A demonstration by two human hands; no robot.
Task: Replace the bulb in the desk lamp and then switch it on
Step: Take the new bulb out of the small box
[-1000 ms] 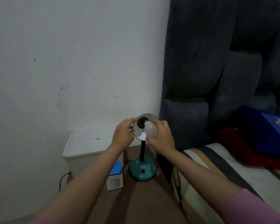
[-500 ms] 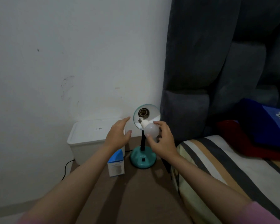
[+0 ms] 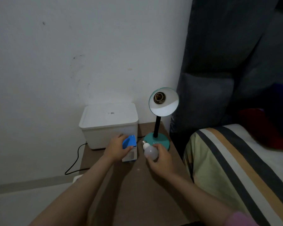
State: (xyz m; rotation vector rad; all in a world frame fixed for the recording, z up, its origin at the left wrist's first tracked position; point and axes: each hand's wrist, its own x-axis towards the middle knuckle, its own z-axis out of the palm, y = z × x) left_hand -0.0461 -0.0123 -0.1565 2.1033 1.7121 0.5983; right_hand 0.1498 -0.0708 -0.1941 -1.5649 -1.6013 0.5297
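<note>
A teal desk lamp (image 3: 157, 141) stands on the brown bedside table (image 3: 137, 185), its shade (image 3: 166, 105) tilted toward me with an empty socket (image 3: 159, 97) showing. My right hand (image 3: 160, 159) grips a white bulb (image 3: 150, 151), its metal screw base pointing up-left, low in front of the lamp base. My left hand (image 3: 117, 148) grips the top of a small blue and white bulb box (image 3: 130, 148) standing on the table just left of the bulb.
A white lidded plastic bin (image 3: 109, 123) sits against the wall behind the box. A black cord (image 3: 75, 159) trails off the table's left side. A striped bed (image 3: 235, 168) and dark padded headboard (image 3: 227, 62) are on the right.
My right hand has carried the bulb down from the lamp shade to table level. My left hand dropped from the shade and took hold of the blue box.
</note>
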